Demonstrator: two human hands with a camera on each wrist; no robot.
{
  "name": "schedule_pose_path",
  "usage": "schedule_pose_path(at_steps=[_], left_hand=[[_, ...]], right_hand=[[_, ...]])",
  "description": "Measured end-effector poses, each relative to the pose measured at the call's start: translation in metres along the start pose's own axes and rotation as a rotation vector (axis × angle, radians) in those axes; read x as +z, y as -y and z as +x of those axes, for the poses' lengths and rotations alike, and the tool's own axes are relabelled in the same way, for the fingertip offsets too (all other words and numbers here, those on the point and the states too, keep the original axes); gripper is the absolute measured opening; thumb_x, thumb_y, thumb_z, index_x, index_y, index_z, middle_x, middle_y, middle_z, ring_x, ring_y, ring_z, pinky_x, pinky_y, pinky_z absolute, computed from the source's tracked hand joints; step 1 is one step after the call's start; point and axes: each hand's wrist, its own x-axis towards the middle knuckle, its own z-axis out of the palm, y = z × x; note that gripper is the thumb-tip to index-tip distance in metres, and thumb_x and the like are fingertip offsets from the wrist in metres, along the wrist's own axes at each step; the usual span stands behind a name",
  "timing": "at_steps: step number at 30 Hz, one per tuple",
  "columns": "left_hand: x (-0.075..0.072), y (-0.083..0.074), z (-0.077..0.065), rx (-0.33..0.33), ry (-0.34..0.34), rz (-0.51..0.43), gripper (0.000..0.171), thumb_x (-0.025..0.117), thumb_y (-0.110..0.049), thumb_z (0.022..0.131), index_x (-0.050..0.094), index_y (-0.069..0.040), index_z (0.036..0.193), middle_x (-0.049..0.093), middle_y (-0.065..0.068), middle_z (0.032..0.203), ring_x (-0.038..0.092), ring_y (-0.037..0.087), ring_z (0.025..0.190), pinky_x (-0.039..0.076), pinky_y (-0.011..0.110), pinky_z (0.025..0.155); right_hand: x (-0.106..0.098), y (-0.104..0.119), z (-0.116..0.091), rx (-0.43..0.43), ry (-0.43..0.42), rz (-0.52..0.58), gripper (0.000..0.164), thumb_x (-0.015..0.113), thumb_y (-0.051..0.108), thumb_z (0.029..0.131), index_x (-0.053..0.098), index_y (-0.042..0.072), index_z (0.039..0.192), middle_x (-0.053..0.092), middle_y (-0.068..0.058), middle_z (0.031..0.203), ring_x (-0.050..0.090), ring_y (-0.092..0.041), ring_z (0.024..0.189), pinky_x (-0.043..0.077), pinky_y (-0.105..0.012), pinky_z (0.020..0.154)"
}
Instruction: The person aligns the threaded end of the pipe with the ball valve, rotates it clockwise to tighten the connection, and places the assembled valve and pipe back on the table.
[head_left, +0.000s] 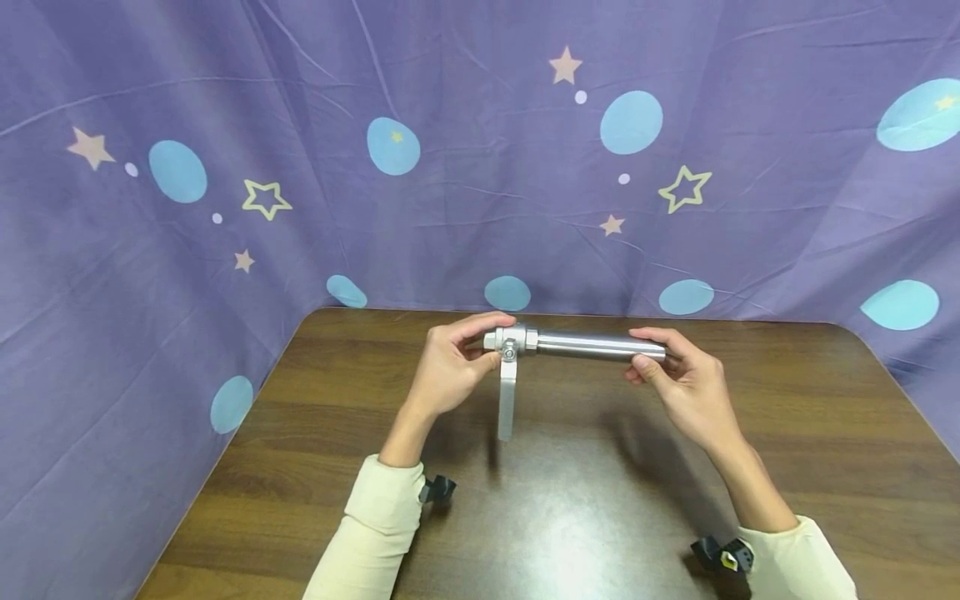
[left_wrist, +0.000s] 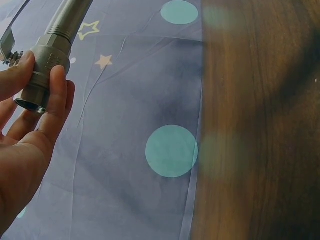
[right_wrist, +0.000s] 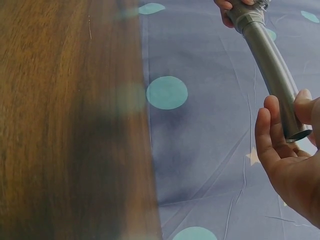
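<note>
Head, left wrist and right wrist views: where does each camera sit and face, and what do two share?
Head: worn there, facing forward and down at ball valve and metal pipe; left hand, right hand, sleeves show.
Left wrist: worn there, facing valve's open end; left hand shows.
Right wrist: worn there, facing pipe's open end; right hand, left fingers show.
Wrist views share pipe, curtain, tabletop.

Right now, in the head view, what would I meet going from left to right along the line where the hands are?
Left hand → lever-handled ball valve → metal pipe → right hand.
</note>
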Motion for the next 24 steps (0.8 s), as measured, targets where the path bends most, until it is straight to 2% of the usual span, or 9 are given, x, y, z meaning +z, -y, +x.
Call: schedule_pose_path(at_steps=[6, 11, 14, 17, 24], left_hand=[[0.0003, 0.0009, 0.0004, 0.007, -0.004, 0.006, 0.048, 0.071, 0.021, 0.081, 0.075, 0.004, 0.126, 0.075, 0.021, 0.132, 0.072, 0.011, 0.108, 0.068, 0.037, 0.095], [0.0003, 0.0008, 0.0008, 0.005, -0.009, 0.011, 0.048, 0.071, 0.021, 0.081, 0.076, 0.003, 0.125, 0.076, 0.02, 0.132, 0.072, 0.012, 0.108, 0.068, 0.037, 0.095], [0.0004, 0.0003, 0.0008, 0.003, -0.01, 0.011, 0.048, 0.071, 0.021, 0.081, 0.076, 0.003, 0.125, 0.076, 0.02, 0.132, 0.072, 0.012, 0.108, 0.068, 0.034, 0.095], [0.0002, 0.0001, 0.0006, 0.003, -0.01, 0.008, 0.049, 0.071, 0.022, 0.08, 0.076, 0.003, 0.126, 0.075, 0.02, 0.132, 0.072, 0.014, 0.109, 0.068, 0.034, 0.095], [0.001, 0.0003, 0.0, 0.001, -0.005, 0.001, 0.05, 0.071, 0.022, 0.08, 0.075, 0.003, 0.126, 0.075, 0.02, 0.134, 0.072, 0.016, 0.109, 0.068, 0.034, 0.095]], right_hand=[[-0.0001, -0.0002, 0.0002, -0.001, 0.007, 0.03, 0.034, 0.07, -0.014, 0.094, 0.069, -0.009, 0.128, 0.077, 0.015, 0.091, 0.077, -0.006, 0.075, 0.068, -0.021, 0.071], [0.0003, 0.0008, -0.0001, -0.029, 0.012, 0.03, 0.045, 0.076, -0.018, 0.086, 0.07, -0.007, 0.129, 0.076, 0.019, 0.102, 0.075, 0.001, 0.083, 0.066, -0.016, 0.072], [0.0012, 0.0009, -0.0003, -0.057, 0.009, 0.022, 0.051, 0.078, -0.021, 0.082, 0.07, -0.007, 0.131, 0.072, 0.013, 0.117, 0.072, 0.003, 0.091, 0.065, -0.014, 0.075], [0.002, 0.0006, -0.0006, -0.075, -0.001, 0.02, 0.053, 0.077, -0.023, 0.082, 0.07, -0.008, 0.132, 0.067, 0.005, 0.124, 0.07, 0.003, 0.094, 0.065, -0.013, 0.077], [0.0025, 0.0015, -0.0006, -0.092, -0.023, -0.017, 0.049, 0.076, -0.023, 0.083, 0.071, -0.006, 0.128, 0.068, 0.011, 0.112, 0.07, 0.007, 0.087, 0.062, -0.01, 0.067]])
